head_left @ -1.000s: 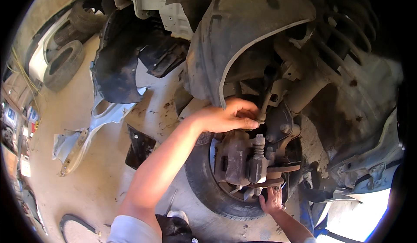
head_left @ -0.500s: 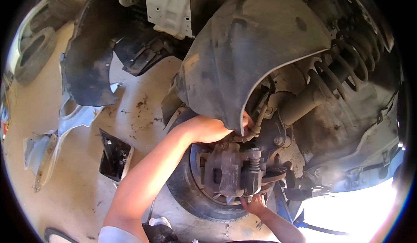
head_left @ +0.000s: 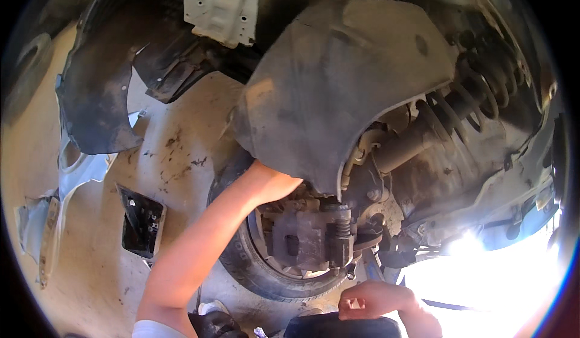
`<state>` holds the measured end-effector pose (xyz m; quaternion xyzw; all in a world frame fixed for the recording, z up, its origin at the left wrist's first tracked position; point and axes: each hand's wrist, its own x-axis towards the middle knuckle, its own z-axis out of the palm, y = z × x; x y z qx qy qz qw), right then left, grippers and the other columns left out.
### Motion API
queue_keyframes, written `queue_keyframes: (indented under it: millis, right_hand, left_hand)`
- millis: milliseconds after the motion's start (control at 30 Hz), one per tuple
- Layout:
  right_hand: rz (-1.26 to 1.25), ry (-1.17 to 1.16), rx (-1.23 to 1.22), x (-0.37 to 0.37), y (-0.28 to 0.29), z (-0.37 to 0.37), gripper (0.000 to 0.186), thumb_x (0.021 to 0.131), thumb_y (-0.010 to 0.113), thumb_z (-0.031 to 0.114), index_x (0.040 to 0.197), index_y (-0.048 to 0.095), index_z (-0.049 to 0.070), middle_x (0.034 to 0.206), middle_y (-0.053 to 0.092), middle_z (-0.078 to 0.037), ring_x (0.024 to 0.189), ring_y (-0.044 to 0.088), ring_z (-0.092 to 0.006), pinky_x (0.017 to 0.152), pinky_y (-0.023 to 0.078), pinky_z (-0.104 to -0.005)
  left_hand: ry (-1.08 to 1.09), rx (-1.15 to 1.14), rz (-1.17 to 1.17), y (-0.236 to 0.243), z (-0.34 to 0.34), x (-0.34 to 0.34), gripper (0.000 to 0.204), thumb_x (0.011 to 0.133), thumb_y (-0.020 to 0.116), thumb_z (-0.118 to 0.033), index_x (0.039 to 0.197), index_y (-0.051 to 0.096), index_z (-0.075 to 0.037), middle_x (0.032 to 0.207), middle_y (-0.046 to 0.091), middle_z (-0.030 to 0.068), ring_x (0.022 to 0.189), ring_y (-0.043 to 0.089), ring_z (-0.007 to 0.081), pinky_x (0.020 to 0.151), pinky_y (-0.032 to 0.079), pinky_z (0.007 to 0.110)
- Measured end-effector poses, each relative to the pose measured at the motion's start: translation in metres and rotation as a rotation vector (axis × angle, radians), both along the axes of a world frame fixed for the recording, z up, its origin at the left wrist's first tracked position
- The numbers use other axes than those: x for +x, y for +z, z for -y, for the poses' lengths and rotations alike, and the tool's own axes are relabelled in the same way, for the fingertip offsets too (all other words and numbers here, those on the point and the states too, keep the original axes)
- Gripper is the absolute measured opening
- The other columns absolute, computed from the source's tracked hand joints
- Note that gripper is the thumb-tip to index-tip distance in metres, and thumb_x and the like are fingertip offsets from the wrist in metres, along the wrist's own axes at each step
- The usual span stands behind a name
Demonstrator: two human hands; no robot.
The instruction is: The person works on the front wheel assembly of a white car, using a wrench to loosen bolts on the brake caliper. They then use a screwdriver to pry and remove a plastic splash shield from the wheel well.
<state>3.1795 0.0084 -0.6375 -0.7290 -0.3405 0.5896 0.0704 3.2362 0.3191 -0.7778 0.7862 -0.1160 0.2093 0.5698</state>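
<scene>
My left hand [head_left: 279,184] reaches behind the lower edge of a grey plastic wheel-arch liner [head_left: 320,90], above the brake caliper [head_left: 302,238]. Its fingers are out of sight there, so what they touch cannot be seen. The caliper sits in front of the wheel [head_left: 241,259], with a bolt and a ribbed rubber boot [head_left: 342,228] on its right side. Closer to me, my right hand [head_left: 373,299] is held over my dark-clothed leg, apart from the caliper. Its fingers are curled closed; anything inside them is hidden.
A coil spring and strut [head_left: 405,151] stand right of the liner. On the floor at left lie a black tray [head_left: 144,223] with small parts, a dark plastic liner [head_left: 96,96] and a pale blue body panel [head_left: 78,172]. A tyre [head_left: 27,72] stands farther off.
My right hand has left the bottom of the caliper and come down toward my leg. My left hand has gone deeper behind the liner. The whole view has shifted slightly.
</scene>
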Motion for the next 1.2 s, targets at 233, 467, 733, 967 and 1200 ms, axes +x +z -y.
queue_keyframes:
  millis: [233,467,733,967,1200]
  right_hand:
    - [-0.252,-0.07,1.064,-0.02,0.068,-0.03,0.057,0.087,0.065,-0.007,0.141,0.047,-0.004,0.108,0.072,-0.014,0.075,0.072,-0.0236,0.062,0.059,-0.0327]
    - [-0.487,0.052,1.29,-0.048,0.057,-0.031,0.054,0.092,0.06,-0.002,0.144,0.044,-0.004,0.108,0.072,-0.015,0.083,0.073,-0.0255,0.069,0.059,-0.0329]
    - [-0.703,0.134,1.098,-0.05,0.076,-0.033,0.053,0.097,0.052,0.003,0.148,0.04,-0.002,0.121,0.067,-0.015,0.089,0.073,-0.0251,0.073,0.06,-0.0319]
    - [-0.622,0.078,1.114,-0.061,0.071,-0.03,0.054,0.096,0.05,0.003,0.149,0.038,0.0,0.13,0.064,-0.015,0.088,0.073,-0.0245,0.072,0.06,-0.0317]
    - [-0.195,-0.201,0.936,-0.025,0.074,-0.041,0.057,0.088,0.065,0.004,0.138,0.042,-0.01,0.131,0.06,-0.024,0.103,0.07,-0.0274,0.088,0.054,-0.0362]
  left_hand:
    - [0.298,0.095,-0.141,0.062,-0.002,0.001,0.052,0.103,0.05,-0.042,0.145,0.046,-0.011,0.144,0.049,0.0192,0.13,0.051,0.0257,0.106,0.043,0.038]
    - [0.452,-0.386,-0.26,0.083,-0.044,0.016,0.057,0.099,0.058,-0.042,0.143,0.051,-0.007,0.146,0.049,0.0109,0.135,0.044,0.0207,0.113,0.03,0.032]
    - [0.579,-0.531,-0.12,0.083,-0.043,0.022,0.061,0.095,0.063,-0.042,0.143,0.051,-0.007,0.143,0.053,0.0106,0.129,0.048,0.0211,0.108,0.035,0.033]
    - [0.457,-0.79,0.04,0.09,-0.06,0.008,0.054,0.097,0.061,-0.03,0.138,0.048,0.002,0.136,0.056,0.0144,0.132,0.051,0.024,0.11,0.035,0.04]
    - [0.463,-1.129,0.069,0.095,-0.06,0.005,0.049,0.092,0.073,-0.029,0.122,0.05,0.001,0.116,0.061,0.0135,0.113,0.061,0.0263,0.101,0.044,0.04]
